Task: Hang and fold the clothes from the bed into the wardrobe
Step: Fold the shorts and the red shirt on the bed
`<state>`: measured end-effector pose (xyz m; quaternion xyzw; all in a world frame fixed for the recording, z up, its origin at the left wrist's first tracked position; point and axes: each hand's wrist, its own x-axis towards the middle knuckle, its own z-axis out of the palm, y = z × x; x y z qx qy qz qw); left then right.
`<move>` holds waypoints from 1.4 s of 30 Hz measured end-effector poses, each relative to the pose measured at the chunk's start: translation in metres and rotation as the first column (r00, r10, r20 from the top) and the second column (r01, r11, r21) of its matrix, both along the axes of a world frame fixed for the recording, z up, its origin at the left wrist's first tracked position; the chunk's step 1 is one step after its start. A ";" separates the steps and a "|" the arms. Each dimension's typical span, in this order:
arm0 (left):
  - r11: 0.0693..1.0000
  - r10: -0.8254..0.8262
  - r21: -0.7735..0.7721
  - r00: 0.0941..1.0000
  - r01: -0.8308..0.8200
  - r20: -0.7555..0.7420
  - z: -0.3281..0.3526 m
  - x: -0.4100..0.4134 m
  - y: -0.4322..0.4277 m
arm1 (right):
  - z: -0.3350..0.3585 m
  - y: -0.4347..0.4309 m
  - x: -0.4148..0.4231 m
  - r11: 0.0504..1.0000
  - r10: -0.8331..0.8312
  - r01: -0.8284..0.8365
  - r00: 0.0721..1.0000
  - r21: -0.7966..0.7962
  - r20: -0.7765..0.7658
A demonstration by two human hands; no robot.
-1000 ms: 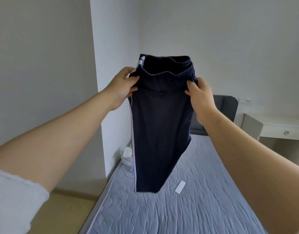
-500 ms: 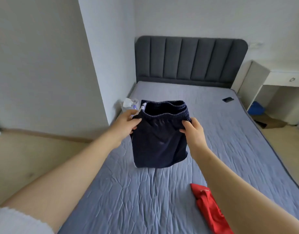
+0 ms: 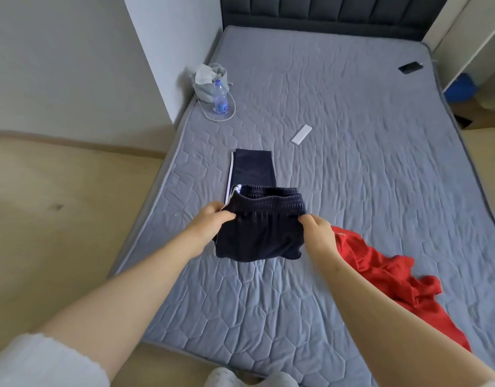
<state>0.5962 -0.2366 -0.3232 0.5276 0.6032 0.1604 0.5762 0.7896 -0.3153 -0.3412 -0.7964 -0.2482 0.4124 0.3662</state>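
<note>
The bed [image 3: 352, 191] fills most of the view, its grey quilted mattress bare of sheets, with a dark padded headboard [image 3: 324, 12] at the far end and pale wooden floor [image 3: 45, 219] along its left side. A red garment [image 3: 394, 275] lies crumpled on the near right part of the mattress, just beside the person's right forearm. A pair of dark navy trousers [image 3: 257, 238] with a white side stripe sits at the middle of the bed: the leg ends lie flat on the mattress, pointing toward the headboard, while the waist end is lifted and doubled back toward the person. The left hand [image 3: 210, 222] pinches the left corner of the elastic waistband, fingers curled round the cloth, and the right hand [image 3: 318, 233] grips the right corner the same way, so the waistband stretches between the two hands and the cloth below it hangs down to the mattress. At the far left edge of the bed stands a small grey bag [image 3: 204, 90] with a clear plastic bottle [image 3: 220, 97] touching it. A flat white strip [image 3: 301, 134] lies beyond the trouser legs, and a small black object [image 3: 410, 67] lies near the far right corner.
</note>
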 end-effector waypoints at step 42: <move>0.948 0.007 0.318 0.996 0.021 -0.089 -0.156 0.065 0.214 | -0.139 0.212 0.048 0.957 0.044 -0.032 0.998 0.288 -0.036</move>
